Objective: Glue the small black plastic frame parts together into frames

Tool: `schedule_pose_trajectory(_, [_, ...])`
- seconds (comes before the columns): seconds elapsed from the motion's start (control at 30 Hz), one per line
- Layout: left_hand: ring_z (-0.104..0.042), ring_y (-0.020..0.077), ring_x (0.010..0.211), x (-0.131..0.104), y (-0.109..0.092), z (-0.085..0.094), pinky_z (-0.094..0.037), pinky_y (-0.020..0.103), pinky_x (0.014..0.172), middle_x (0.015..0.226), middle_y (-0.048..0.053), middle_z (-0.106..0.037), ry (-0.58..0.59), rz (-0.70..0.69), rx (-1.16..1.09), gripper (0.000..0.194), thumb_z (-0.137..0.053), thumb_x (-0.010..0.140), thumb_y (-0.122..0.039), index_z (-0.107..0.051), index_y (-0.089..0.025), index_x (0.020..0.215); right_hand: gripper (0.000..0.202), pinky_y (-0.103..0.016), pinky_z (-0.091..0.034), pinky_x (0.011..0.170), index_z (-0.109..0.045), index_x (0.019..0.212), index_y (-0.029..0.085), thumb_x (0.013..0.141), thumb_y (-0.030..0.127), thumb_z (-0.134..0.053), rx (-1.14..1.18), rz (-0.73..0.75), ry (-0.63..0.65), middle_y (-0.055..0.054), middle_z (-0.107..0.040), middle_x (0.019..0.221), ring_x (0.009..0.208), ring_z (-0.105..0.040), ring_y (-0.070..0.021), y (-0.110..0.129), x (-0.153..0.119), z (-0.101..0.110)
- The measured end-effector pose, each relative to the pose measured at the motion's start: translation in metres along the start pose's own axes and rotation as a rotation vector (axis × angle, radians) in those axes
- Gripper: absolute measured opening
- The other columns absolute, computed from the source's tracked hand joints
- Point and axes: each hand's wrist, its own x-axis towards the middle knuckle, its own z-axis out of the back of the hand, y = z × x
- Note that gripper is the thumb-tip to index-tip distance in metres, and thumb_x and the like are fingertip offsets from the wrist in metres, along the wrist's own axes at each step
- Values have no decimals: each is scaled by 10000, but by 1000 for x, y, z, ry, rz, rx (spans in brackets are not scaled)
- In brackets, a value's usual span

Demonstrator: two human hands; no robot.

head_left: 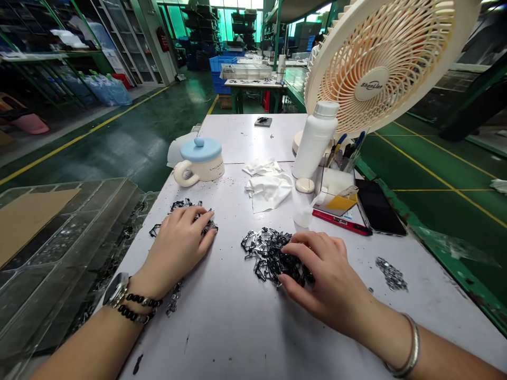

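On the left of the white table [222, 327], my left hand [178, 245] rests palm down over a pile of small black metal parts [184, 203], its fingers stretched and slightly apart. The palm hides much of that pile. My right hand [322, 274] lies at a larger heap of small black and silvery parts [269, 250], with thumb and fingers spread around its right side. Neither hand shows a part gripped. A few silvery parts [173, 300] lie beside my left wrist. Another small cluster of grey parts [391, 274] sits to the right of my right hand.
Behind the hands stand a lidded mug [208, 166], white cloths [269, 190], a white bottle [316, 142] and a large fan [368, 84]. A phone [380, 207] and a clear tool holder [336, 187] are at right. Clear compartment trays [59, 295] flank the table's left edge.
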Motion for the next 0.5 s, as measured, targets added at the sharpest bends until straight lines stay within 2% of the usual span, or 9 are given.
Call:
schedule_pose_trajectory(0.2, [-484, 347, 1027, 2, 3, -6, -428, 520, 841, 1025, 107, -640, -30, 8, -66, 263, -472, 884, -310, -691, -165, 893, 231, -371, -309, 795, -584, 1015, 212, 805, 308, -568, 6, 13, 14, -68, -585, 1031, 907, -524, -200, -1, 0, -2])
schedule_pose_trajectory(0.33, [-513, 329, 975, 3, 3, 0, -429, 514, 847, 996, 137, -618, -90, 50, -154, 308, -434, 905, -333, -672, -138, 905, 226, -378, -309, 799, -585, 1008, 215, 799, 300, -582, 22, 7, 0, -67, -588, 1029, 912, -528, -200, -2, 0, -1])
schedule_pose_trajectory(0.43, [-571, 254, 914, -2, -11, 13, -478, 400, 798, 947, 94, -640, -67, 12, -291, 277, -416, 931, -329, -624, -151, 976, 225, -373, -322, 817, -570, 1024, 226, 807, 282, -587, 131, 1, 15, -49, -592, 1024, 941, -534, -190, 0, 0, 1])
schedule_pose_trajectory(0.5, [-612, 164, 825, -10, -29, 22, -503, 273, 732, 903, 17, -660, 28, -95, -414, 216, -429, 936, -335, -601, -205, 942, 210, -351, -342, 819, -553, 1029, 233, 822, 256, -579, 270, 5, 44, -26, -599, 1005, 952, -542, -164, 3, 0, 1])
